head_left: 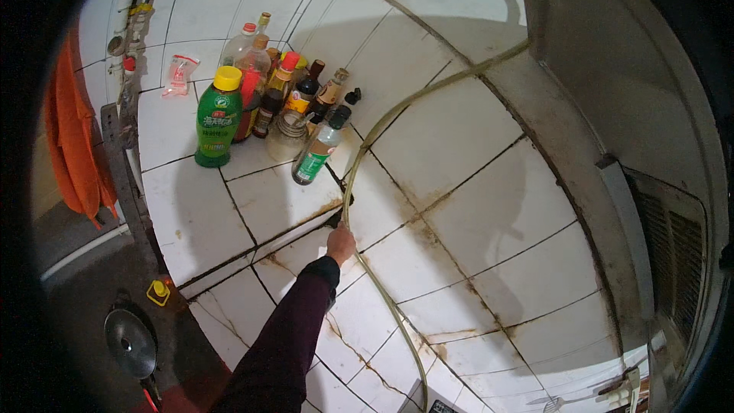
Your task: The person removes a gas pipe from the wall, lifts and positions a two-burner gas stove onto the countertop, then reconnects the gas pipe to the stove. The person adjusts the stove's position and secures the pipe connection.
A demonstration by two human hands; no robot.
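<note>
A long yellowish-green hose [397, 111] comes down from the upper right across the white tiles and runs on toward the lower edge. My left hand [342, 245], in a dark maroon sleeve with a black cuff, is closed around the hose near a step in the tiled counter. Beyond the hand stands a cluster of bottles; a clear bottle with a green label [317, 154] and a glass jar [287, 138] are nearest to it. A green bottle with a yellow cap [219, 117] is at the cluster's left. My right hand is out of view.
A small red-and-white packet [180, 75] lies on the tiled counter [180, 210]. Pipes [126, 50] and orange cloth [73, 126] hang at the left. On the floor below are a pan [131, 342] and a yellow item [158, 292]. A metal housing [612, 46] overhangs the right.
</note>
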